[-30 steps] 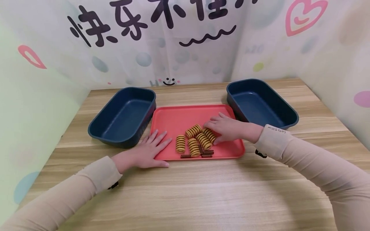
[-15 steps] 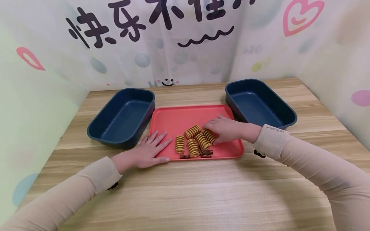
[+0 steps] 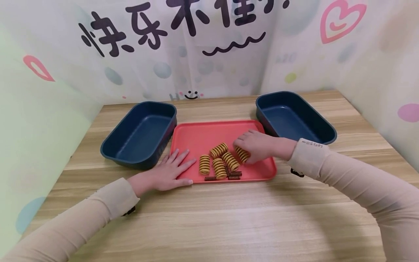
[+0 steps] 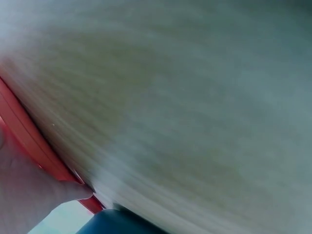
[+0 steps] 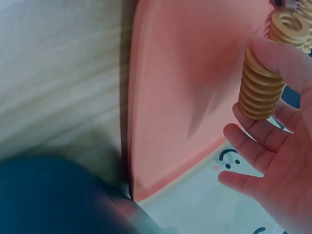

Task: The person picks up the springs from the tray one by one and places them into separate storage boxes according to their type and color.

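Observation:
My right hand [image 3: 256, 145] pinches a thick yellow coil spring [image 5: 261, 90] between thumb and fingers, over the right part of the red tray [image 3: 203, 131]. The spring's lower end shows beneath the fingers in the head view. Left of it on the tray lie several more yellow springs [image 3: 218, 168], grouped loosely. Small dark springs [image 3: 234, 177] lie by the tray's front edge, partly under the yellow ones. My left hand [image 3: 168, 173] rests with fingers spread on the tray's front left corner, its thumb along the front rim, holding nothing.
One deep blue bin [image 3: 140, 134] stands left of the tray, close to its edge. Another blue bin [image 3: 291, 116] stands at the back right, against the tray's corner. The wooden table [image 3: 209, 222] extends in front; a printed cloth [image 3: 209, 69] hangs behind.
My right hand has shifted slightly right with the yellow spring, which now stands apart from its neighbour. The left hand stays in place on the tray.

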Available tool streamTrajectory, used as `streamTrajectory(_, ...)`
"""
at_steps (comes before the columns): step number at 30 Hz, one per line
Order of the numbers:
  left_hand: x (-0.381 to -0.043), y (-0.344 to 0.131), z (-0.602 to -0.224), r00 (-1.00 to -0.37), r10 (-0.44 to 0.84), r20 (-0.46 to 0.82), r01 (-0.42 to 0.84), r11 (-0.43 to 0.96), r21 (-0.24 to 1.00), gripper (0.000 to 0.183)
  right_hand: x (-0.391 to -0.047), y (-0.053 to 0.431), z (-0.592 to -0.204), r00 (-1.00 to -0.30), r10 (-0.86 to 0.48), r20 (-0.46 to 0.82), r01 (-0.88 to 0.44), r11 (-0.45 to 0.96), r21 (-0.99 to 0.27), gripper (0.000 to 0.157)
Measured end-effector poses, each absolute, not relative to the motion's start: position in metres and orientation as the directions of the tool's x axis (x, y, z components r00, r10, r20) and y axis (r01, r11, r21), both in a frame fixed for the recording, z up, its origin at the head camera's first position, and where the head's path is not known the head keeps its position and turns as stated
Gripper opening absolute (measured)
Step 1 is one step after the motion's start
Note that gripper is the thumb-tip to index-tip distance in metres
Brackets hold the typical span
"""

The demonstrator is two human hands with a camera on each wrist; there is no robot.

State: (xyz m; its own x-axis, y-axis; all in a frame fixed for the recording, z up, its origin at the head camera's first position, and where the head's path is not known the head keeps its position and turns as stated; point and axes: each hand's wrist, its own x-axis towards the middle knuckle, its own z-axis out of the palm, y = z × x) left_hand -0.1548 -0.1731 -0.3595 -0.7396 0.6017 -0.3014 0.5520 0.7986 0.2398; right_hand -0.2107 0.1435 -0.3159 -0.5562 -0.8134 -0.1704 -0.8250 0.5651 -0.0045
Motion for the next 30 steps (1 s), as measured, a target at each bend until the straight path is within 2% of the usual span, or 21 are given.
streamTrajectory(18, -0.155, -0.173, -0.356, -0.742, 0.609, -0.282, 0.565, 0.793, 0.227, 0.077, -0.222, 0.156, -0.280, -0.569, -0.814, -0.119, -0.821, 0.571, 0.015, 0.046)
streamTrajectory(26, -0.152, -0.173, -0.355, -0.739, 0.607, -0.292, 0.566, 0.795, 0.221, 0.076, -0.233, 0.169, -0.258, -0.639, -0.757, -0.133, -0.759, 0.649, -0.044, 0.053)
streamTrajectory(30, -0.150, -0.173, -0.355, -0.741, 0.601, -0.298, 0.561, 0.799, 0.216, 0.077, -0.238, 0.177, -0.245, -0.649, -0.752, -0.115, -0.751, 0.658, -0.057, 0.053)
